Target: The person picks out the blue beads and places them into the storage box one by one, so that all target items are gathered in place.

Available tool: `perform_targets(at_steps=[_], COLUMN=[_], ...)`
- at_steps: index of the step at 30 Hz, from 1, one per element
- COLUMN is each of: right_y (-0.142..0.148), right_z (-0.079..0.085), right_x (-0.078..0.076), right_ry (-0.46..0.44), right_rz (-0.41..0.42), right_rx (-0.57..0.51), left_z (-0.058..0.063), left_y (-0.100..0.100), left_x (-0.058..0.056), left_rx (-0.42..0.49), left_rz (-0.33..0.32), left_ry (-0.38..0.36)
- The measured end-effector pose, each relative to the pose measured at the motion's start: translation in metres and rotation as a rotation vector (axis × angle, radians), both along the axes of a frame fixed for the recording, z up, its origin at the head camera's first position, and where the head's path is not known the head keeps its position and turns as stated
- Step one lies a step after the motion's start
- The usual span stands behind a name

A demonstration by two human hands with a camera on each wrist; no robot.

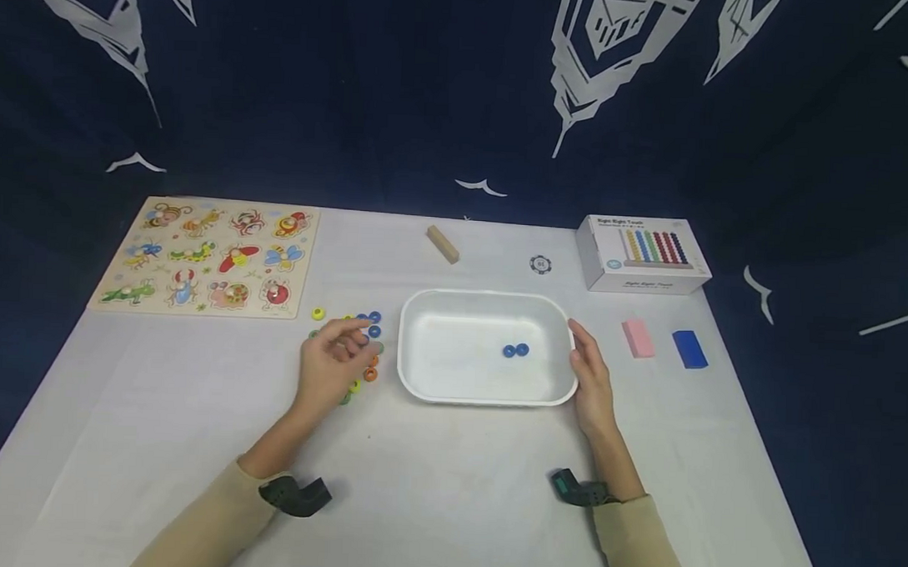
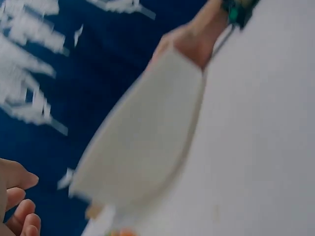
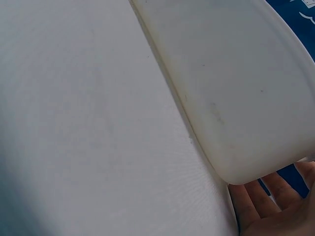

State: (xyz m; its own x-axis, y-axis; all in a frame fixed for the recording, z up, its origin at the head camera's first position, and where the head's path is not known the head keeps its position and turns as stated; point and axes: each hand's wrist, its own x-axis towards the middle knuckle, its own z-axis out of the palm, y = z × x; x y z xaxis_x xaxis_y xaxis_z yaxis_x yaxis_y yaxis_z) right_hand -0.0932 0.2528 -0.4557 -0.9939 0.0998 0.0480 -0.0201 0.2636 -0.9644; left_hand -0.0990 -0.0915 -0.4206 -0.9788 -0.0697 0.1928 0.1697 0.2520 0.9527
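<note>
In the head view, a white tray (image 1: 451,375) lies mid-table with two small blue rings (image 1: 509,351) inside. My right hand (image 1: 595,388) rests its extended fingers against the tray's right end; the right wrist view shows those fingers (image 3: 280,191) beside the outer wall. Left of the tray, my left hand (image 1: 333,364) hovers over a group of small rings, its fingers loosely bent and no held thing visible. Blue rings (image 1: 375,332), orange rings (image 1: 371,374) and a yellow ring (image 1: 318,314) show around it; the hand hides some of the group.
An insect picture board (image 1: 207,258) lies at the back left. Behind the tray are a wooden block (image 1: 444,245) and a round token (image 1: 540,265). A white box (image 1: 643,255) stands back right, with a pink block (image 1: 638,338) and a blue block (image 1: 689,349) before it.
</note>
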Motion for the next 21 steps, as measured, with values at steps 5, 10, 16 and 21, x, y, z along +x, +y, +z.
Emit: perform_targets(at_steps=[5, 10, 16, 21], right_y=[0.0, -0.001, -0.001, -0.001], right_z=[0.001, 0.0, 0.001, 0.002], right_x=[-0.001, -0.001, 0.0, 0.0], right_ry=[0.005, -0.005, 0.008, 0.018], right_rz=[-0.005, 0.003, 0.011, 0.016], right_rx=[0.003, -0.001, -0.007, -0.024], left_z=[-0.043, -0.066, -0.075, -0.077], left_y=[-0.048, -0.066, -0.066, -0.062], left_x=[-0.013, -0.017, -0.019, -0.019], left_rx=[-0.004, -0.02, -0.136, -0.423], left_rz=[0.212, 0.293, 0.296, 0.263], left_ry=[-0.018, -0.014, -0.03, 0.0])
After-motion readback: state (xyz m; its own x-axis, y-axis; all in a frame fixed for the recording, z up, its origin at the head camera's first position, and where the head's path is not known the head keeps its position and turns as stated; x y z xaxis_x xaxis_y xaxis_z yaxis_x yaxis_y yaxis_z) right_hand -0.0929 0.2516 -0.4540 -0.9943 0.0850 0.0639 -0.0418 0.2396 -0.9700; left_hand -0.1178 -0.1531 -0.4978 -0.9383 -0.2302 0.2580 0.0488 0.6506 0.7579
